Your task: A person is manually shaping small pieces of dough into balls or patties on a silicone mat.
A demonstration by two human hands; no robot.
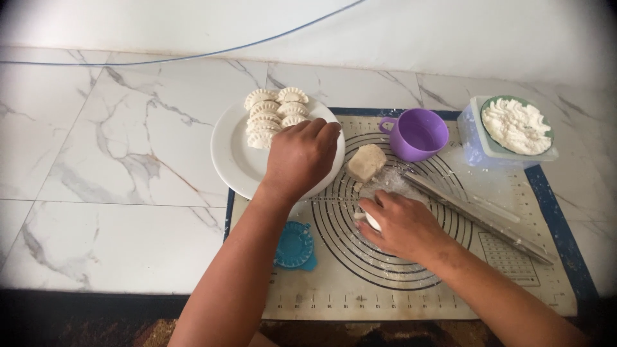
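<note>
Blue dumpling press (294, 245) lies nearest me. Left hand (301, 157) rests curled over the plate (226, 151), holding what I cannot tell; right hand (398, 225) pinches a dough piece (371, 222) on the mat (514, 257). Careless fingers could crush the dumplings (275, 115).

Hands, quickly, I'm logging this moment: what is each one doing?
Left hand: over the white plate by the dumplings; grip cannot be told.
Right hand: closed on a white dough piece.
</note>
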